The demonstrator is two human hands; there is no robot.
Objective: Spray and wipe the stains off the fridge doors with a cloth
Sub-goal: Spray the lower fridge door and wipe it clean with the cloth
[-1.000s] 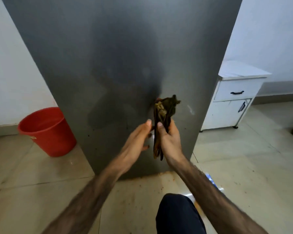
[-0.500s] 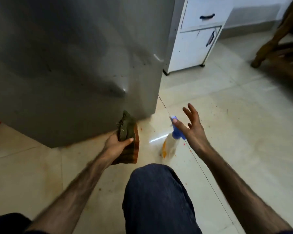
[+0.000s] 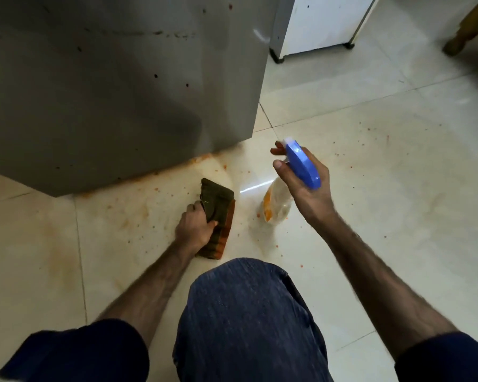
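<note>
- I see the left hand [image 3: 195, 228] low over the floor [image 3: 370, 188], its fingers [image 3: 191, 209] curled together and clamped on the cloth [image 3: 218, 213].
- The cloth is folded, dark green with an orange edge; most of it sticks out beyond the knuckles toward the fridge, and its near end shows under the wrist. I cannot tell whether it touches the tiles.
- The right hand [image 3: 307, 186] is wrapped round the neck of the spray bottle [image 3: 301, 166]. The thumb lies across the near side and a fingertip [image 3: 276, 151] shows at the front of the blue head — whether it presses the trigger I cannot tell.
- The bottle's clear body, with some orange in it, hangs below the palm, tilted toward the cloth. The nozzle points away from the fingers toward the fridge's lower corner.
- The two hands are near each other but apart, with bare tile between cloth and bottle.
- The fridge [image 3: 122, 92] stands just beyond both sets of fingers — grey, with dark specks scattered on its door and an orange smear along its bottom edge.
- The floor around the left fingers carries orange streaks; red-orange flecks lie scattered past the right hand.
- A white cabinet [image 3: 320, 20] stands beyond the fridge, well away from the right fingers.
- A knee [image 3: 246, 312] in dark blue cloth sits between my two forearms.
</note>
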